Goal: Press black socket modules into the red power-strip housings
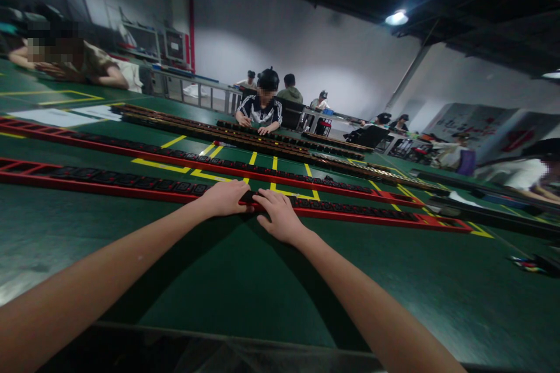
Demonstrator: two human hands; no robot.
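A long red rail (pixel 350 215) lies across the green table in front of me, filled with a row of black square pieces (pixel 326 206). My left hand (pixel 224 198) is closed at the rail's middle, thumb on the near side and fingers over the top, at a black square piece (pixel 249 196). Just to the right, my right hand (pixel 280 217) rests on the same rail with its fingers apart, its fingertips near that piece. What lies under the fingers is hidden. Behind, a second red rail (pixel 210 161) with similar black pieces runs almost parallel.
Several dark brown strips (pixel 280 143) lie farther back, near a person (pixel 261 108) working opposite. Yellow tape lines (pixel 295 194) mark the green table (pixel 210 280). White papers (pixel 52 118) lie at left, dark bars (pixel 494 215) at right. Others sit around.
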